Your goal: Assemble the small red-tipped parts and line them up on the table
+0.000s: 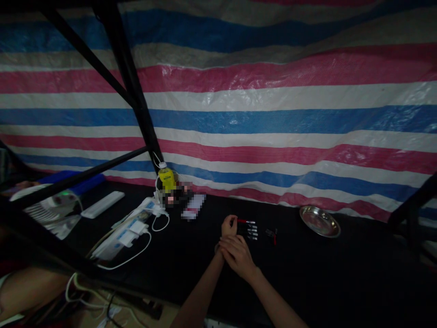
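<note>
My left hand (228,226) rests on the black table (341,273) with its fingers curled, just left of a thin red-handled tool (246,221); whether it grips anything is too dark to tell. My right hand (237,255) lies across my left wrist, fingers wrapped around it. To the right of the left hand lie several small metal bits (252,232) in a row. Further right sits a small dark part with a red end (272,234).
A round metal dish (320,221) sits at the right by the striped tarp wall (273,114). At left stand a yellow bottle (166,178), white power strips with cables (126,237), a white remote-like bar (102,204), and black frame bars (129,82).
</note>
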Demonstrator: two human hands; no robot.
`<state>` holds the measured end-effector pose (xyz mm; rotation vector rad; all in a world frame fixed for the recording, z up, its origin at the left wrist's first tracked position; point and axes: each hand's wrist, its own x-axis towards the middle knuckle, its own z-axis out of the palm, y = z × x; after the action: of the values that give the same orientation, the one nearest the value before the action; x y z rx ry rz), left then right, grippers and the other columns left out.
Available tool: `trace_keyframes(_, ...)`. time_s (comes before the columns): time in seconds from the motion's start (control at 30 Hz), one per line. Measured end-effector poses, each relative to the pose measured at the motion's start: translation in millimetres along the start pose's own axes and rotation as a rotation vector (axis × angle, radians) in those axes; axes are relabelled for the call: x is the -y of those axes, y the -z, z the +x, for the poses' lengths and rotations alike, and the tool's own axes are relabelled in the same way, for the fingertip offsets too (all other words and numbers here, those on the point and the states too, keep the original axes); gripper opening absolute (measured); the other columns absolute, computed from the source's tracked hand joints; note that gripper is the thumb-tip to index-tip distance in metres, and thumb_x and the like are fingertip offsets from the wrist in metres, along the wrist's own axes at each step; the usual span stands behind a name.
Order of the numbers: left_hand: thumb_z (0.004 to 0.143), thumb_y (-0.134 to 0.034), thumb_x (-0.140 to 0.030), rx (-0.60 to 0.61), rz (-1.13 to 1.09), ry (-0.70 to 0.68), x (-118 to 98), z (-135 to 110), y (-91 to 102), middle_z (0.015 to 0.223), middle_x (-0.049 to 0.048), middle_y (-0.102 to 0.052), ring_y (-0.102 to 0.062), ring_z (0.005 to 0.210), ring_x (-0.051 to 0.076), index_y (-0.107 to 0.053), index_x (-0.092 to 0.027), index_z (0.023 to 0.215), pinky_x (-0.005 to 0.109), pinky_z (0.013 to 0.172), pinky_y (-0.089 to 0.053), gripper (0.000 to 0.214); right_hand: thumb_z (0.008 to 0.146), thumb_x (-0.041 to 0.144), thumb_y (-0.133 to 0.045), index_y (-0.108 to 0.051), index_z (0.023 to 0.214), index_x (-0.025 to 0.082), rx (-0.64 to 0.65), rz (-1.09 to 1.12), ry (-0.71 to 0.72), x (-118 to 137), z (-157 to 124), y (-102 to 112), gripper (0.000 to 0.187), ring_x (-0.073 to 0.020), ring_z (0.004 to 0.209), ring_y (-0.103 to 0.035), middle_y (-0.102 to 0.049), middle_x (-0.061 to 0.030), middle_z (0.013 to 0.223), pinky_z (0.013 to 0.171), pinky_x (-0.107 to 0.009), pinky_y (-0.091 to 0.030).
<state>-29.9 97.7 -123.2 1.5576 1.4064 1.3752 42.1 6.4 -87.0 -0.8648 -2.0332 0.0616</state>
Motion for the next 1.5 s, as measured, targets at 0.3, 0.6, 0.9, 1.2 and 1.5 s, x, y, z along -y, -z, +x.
trace_keyframes(0.3, 0.078, -0.048, -0.024, -0.051, 0.011, -0.042, -6.8, -1.7, 3.7, 0.087, 0.0048, -0.060, -0.059, 0.083, 0.017, -0.061, -0.018, 0.082, 0.031, 0.075, -0.049, 0.015, 0.085, 0.038, -0.039, -0.060, 0.105, 0.012, -0.648, -0.369, -0.828, -72.3, -46.9, 71.9, 0.039, -0.0245, 0.094, -0.053, -0.057, -0.0139, 0.095, 0.085, -0.038, -0.041)
trace_keyframes(0.6, 0.075, -0.052, -0.019, -0.073, 0.040, -0.013, -17.0, -4.0, 5.2, 0.090, 0.0050, -0.056, -0.058, 0.082, 0.016, -0.063, -0.018, 0.082, 0.029, 0.070, -0.049, 0.013, 0.074, 0.043, -0.050, -0.048, 0.113, 0.011, -0.297, -0.508, -1.095, -63.1, -58.3, 62.2, 0.050, -0.0297, 0.089, -0.054, -0.052, -0.0149, 0.098, 0.075, -0.038, -0.042)
trace_keyframes(0.9, 0.075, -0.054, -0.022, -0.017, 0.085, -0.049, -22.0, -6.9, 6.2, 0.098, 0.0060, -0.053, -0.055, 0.093, 0.019, -0.063, -0.019, 0.083, 0.031, 0.073, -0.049, 0.013, 0.078, 0.036, -0.049, -0.057, 0.095, 0.018, -0.163, -0.468, -1.093, -53.5, -58.7, 61.4, 0.026, -0.0260, 0.084, -0.056, -0.050, -0.0096, 0.090, 0.073, -0.035, -0.042)
trace_keyframes(1.2, 0.079, -0.055, -0.022, 0.293, 0.407, -0.414, -67.8, -16.1, -10.3, 0.110, 0.0037, -0.053, -0.047, 0.105, 0.021, -0.065, -0.027, 0.094, 0.037, 0.090, -0.039, 0.019, 0.078, 0.033, -0.048, -0.062, 0.082, 0.019, -0.143, -0.474, -1.029, -58.0, -64.0, 60.1, 0.020, -0.0245, 0.084, -0.056, -0.052, -0.0088, 0.086, 0.072, -0.034, -0.041)
trace_keyframes(1.5, 0.079, -0.054, -0.018, 0.635, 0.702, -0.552, -74.8, -17.9, -46.2, 0.105, 0.0042, -0.051, -0.043, 0.102, 0.021, -0.065, -0.024, 0.090, 0.036, 0.087, -0.034, 0.017, 0.080, 0.043, -0.045, -0.062, 0.081, 0.017, -0.422, -0.165, -0.931, -64.5, -72.3, 60.5, 0.031, -0.0210, 0.077, -0.055, -0.052, -0.0072, 0.082, 0.072, -0.033, -0.043)
